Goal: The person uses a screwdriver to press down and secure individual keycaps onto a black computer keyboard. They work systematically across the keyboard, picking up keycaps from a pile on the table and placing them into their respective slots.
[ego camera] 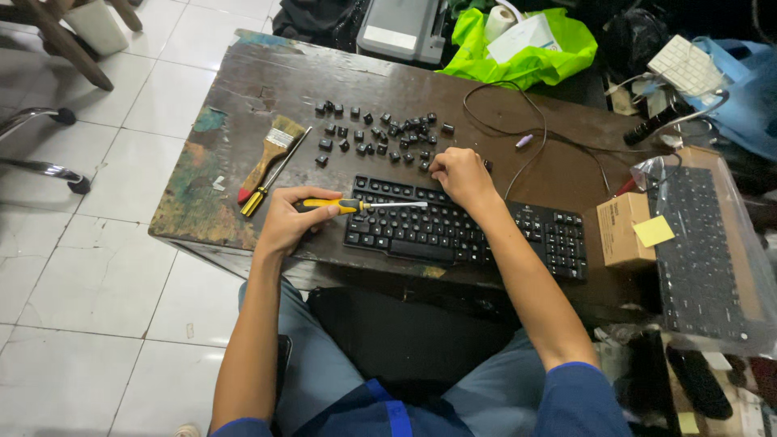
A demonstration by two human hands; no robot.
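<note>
Left hand (287, 220) closed around yellow-and-black screwdriver (360, 205), shaft lying left to right, tip pointing right over black keyboard (465, 231) on worn wooden table (243, 105). Right hand (461, 174) curled, fingertips pressed at keyboard's upper edge, grip unclear. Loose keycaps (376, 133) scattered just beyond. Likely risk: tip slipping sideways, gouging neighbouring keys or flicking a cap off the table. Paintbrush (271, 154) and second screwdriver (271, 178) lying left.
</note>
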